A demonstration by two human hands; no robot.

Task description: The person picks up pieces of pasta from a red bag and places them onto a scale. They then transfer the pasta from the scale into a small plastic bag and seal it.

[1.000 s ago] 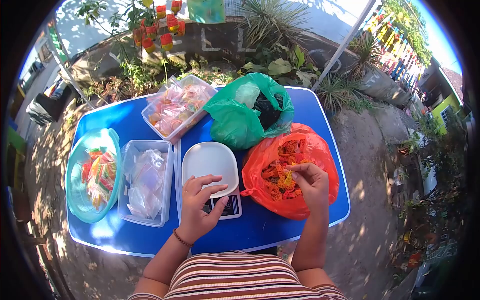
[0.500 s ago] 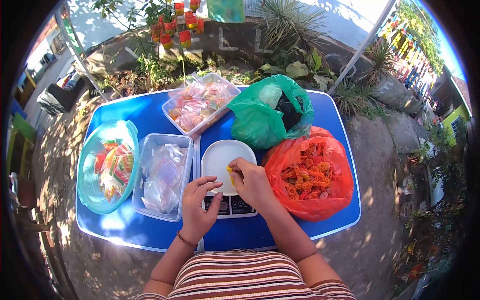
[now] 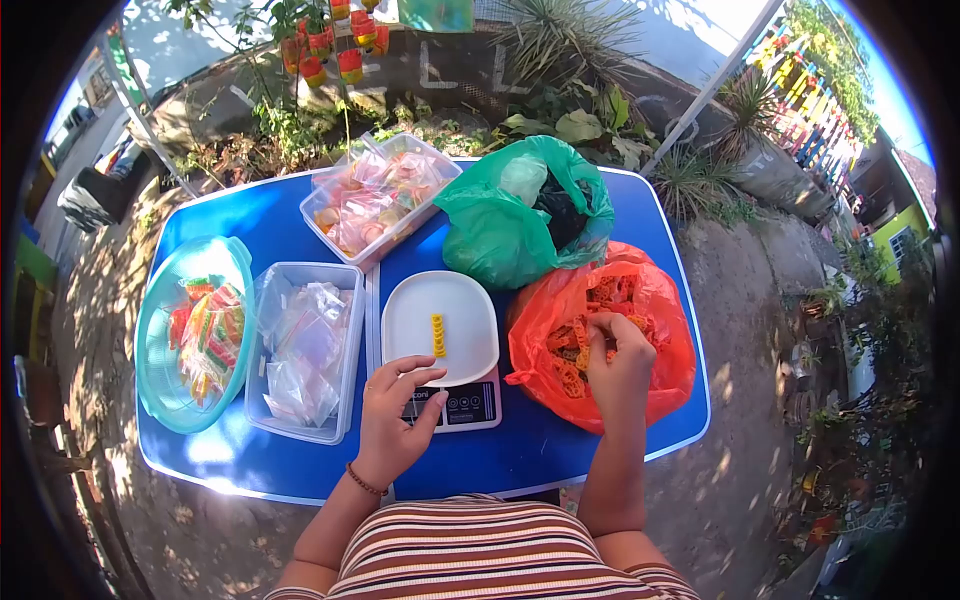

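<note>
A notched yellow strip lies on the white plate of a kitchen scale. My left hand hovers open at the scale's front left edge, fingers spread, holding nothing. On the right, my right hand is inside the mouth of a red plastic bag. Its thumb and fingers are pinched among orange, lattice-like pieces; what sits between the fingertips is hidden. Part of the scale's button panel shows beside my left thumb.
Left of the scale stand a clear tub of small plastic bags and a teal basket with filled packets. Behind are another tub of packets and a green plastic bag. All rest on a blue table.
My right hand has left the yellow strip on the scale plate and moved right into the red bag. My left hand stays near the scale. The view has shifted slightly.
</note>
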